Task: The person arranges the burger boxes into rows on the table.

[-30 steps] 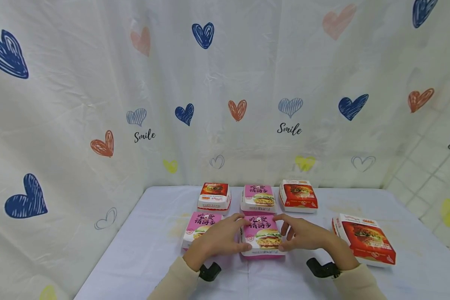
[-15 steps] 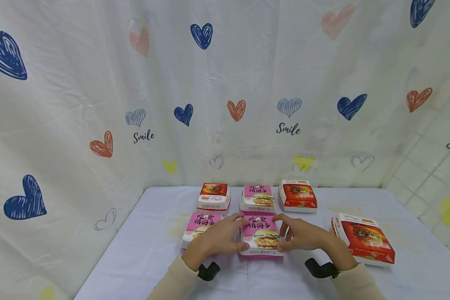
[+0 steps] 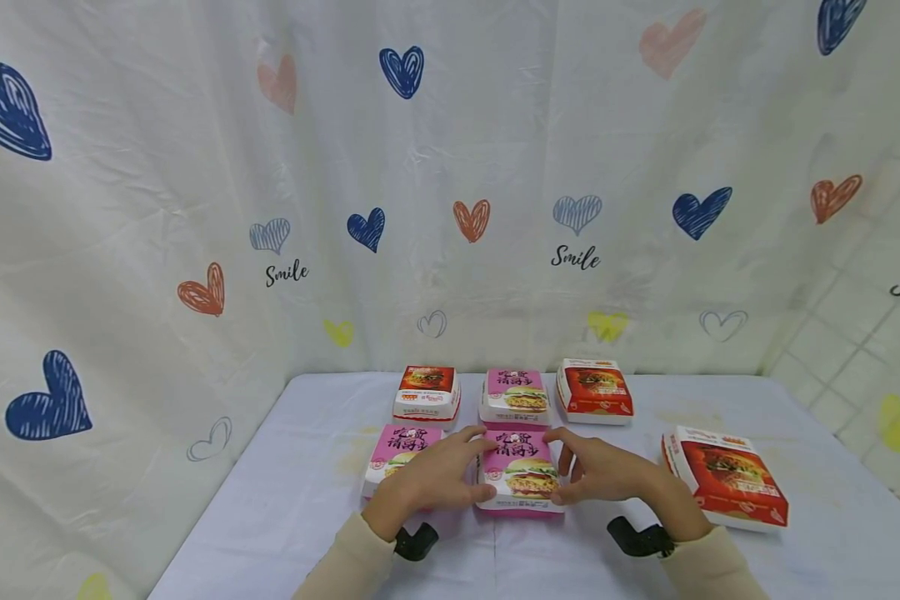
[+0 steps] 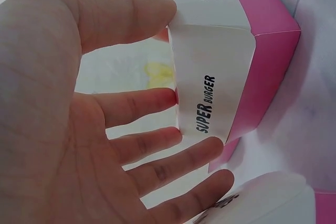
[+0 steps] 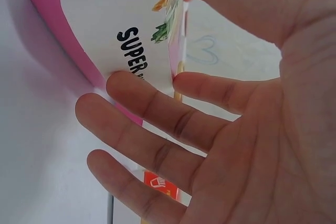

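Note:
A pink-and-white burger box (image 3: 521,467) stands upright on the table in the head view, between both hands. The left hand (image 3: 433,477) touches its left top edge with thumb and fingertips. In the left wrist view those fingers (image 4: 142,106) are fairly straight against the lid marked "SUPER BURGER". From the other side, the right hand (image 3: 607,468) touches the right edge with thumb and index finger; the other fingers (image 5: 152,111) are spread beside the box's side in the right wrist view. A second pink burger box (image 3: 401,450) lies partly hidden behind the left hand.
Along the back stand a red-and-white burger box (image 3: 426,392), a pink one (image 3: 515,396) and another red one (image 3: 595,390). A larger-looking red burger box (image 3: 727,475) sits to the right of the right forearm. A white cloth covers the table (image 3: 270,517); a heart-printed curtain (image 3: 495,125) hangs behind.
Both hands and the burger box between them have shifted very slightly left. The other boxes stay in place; the head view drifts a little.

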The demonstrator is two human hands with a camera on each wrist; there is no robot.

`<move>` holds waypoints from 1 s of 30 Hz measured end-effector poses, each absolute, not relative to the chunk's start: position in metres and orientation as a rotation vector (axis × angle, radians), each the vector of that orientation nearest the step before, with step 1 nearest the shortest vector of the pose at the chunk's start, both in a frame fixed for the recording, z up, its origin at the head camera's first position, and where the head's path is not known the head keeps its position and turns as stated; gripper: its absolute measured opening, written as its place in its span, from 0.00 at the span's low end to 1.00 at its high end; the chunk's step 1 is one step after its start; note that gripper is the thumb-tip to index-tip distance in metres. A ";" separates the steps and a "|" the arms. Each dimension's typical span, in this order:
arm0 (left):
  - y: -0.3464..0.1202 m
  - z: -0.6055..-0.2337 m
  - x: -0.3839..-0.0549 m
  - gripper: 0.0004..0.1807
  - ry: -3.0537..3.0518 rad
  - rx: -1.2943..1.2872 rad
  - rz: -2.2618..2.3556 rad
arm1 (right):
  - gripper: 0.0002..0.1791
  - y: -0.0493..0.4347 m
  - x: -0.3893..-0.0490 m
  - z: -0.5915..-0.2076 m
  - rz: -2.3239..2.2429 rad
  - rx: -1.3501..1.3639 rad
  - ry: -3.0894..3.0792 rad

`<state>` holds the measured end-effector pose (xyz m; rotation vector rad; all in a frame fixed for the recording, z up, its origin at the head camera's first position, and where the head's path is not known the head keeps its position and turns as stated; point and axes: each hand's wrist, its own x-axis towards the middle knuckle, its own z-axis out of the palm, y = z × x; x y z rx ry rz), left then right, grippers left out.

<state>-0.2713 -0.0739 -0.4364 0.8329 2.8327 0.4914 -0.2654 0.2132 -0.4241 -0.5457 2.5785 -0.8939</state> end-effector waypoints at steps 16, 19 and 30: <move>-0.076 -0.435 -0.270 0.38 2.817 0.841 0.525 | 0.45 0.212 -0.263 -0.421 -0.889 -0.563 2.566; -0.076 -0.435 -0.270 0.38 2.807 0.845 0.539 | 0.46 0.214 -0.263 -0.420 -0.896 -0.572 2.559; -0.072 -0.430 -0.270 0.30 2.900 0.977 0.678 | 0.38 0.231 -0.264 -0.415 -0.938 -0.582 2.655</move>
